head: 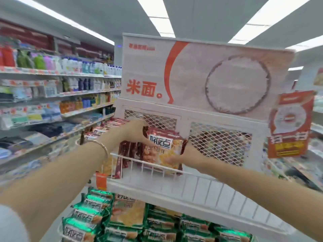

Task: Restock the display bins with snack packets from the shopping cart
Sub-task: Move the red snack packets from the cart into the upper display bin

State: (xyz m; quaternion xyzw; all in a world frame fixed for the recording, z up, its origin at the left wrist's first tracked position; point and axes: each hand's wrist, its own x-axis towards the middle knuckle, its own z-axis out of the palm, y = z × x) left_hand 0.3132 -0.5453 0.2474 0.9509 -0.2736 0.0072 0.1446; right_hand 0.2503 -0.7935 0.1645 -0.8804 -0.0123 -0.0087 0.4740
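Observation:
A dark red and yellow snack packet is held over the upper white wire display bin. My left hand grips the packet's upper left edge, and a bangle sits on that wrist. From the lower right, my right hand holds the packet with the thumb across its front. More dark red packets stand on edge in the bin's left part, behind the wire rail. The shopping cart is out of view.
The bin below holds stacks of green snack packets and a yellow one. A white mesh back panel and a large sign rise behind the bin. Shelves of bottles line the left aisle. An orange poster hangs at right.

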